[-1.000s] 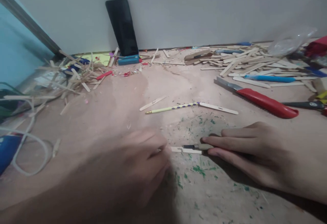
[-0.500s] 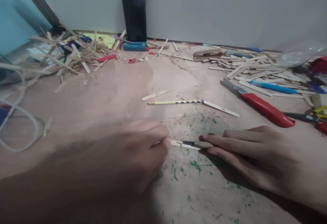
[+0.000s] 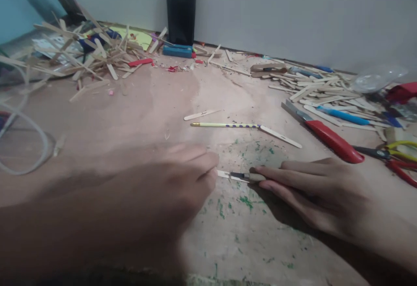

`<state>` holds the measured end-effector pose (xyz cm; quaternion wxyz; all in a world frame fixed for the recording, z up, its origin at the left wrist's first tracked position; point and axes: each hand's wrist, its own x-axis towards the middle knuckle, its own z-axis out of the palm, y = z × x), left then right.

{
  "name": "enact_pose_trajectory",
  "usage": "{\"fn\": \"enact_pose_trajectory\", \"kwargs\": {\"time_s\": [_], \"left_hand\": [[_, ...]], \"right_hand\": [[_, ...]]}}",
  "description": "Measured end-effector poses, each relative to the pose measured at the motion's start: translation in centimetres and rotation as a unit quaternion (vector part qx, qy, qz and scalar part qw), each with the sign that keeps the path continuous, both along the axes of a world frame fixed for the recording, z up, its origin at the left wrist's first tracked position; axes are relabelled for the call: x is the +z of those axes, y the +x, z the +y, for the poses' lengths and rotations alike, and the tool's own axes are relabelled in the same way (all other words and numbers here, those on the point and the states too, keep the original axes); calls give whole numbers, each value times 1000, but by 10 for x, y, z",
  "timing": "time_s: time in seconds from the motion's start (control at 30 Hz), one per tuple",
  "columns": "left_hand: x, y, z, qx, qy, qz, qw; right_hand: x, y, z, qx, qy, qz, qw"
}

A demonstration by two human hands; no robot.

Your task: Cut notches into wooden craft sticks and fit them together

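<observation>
Stick (image 3: pixel 223 174) on table (image 3: pixel 156 103) between hands; left hand (image 3: pixel 192 177) closed on its left end, fingertips hidden. Right hand (image 3: pixel 319 186) grips chisel (image 3: pixel 239 175), blade lying along the stick, tip pointing left. Cutting looks underway, not finished; depth can't be told, blade covers part. Beyond, far stick (image 3: pixel 195 115) and angled stick (image 3: pixel 282 137), by pencil (image 3: pixel 224 125), both show dark slit-like marks, so probably already cut. Remaining: likely the rest of this cut.
</observation>
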<state>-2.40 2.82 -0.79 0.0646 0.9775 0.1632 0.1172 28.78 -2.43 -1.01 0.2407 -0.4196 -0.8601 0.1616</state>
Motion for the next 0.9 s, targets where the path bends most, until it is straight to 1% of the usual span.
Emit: {"fn": "enact_pose_trajectory", "kwargs": {"time_s": [0.13, 0.33, 0.53, 0.63, 0.77, 0.9], "left_hand": [[-1, 1, 0, 1, -15, 12, 1000], [-1, 3, 0, -9, -12, 25, 1000], [6, 8, 1, -4, -25, 81, 996], [10, 9, 0, -5, -11, 79, 997], [12, 8, -1, -27, 20, 83, 996], [13, 7, -1, -13, 6, 82, 997]], "right_hand": [[3, -1, 1, 5, 13, -2, 1000], [1, -3, 3, 8, 32, -12, 999], [-2, -3, 3, 10, 56, 1, 998], [-3, -4, 3, 12, 58, 5, 998], [-4, -3, 4, 10, 58, -4, 998], [-6, -3, 5, 10, 65, -1, 998]]}}
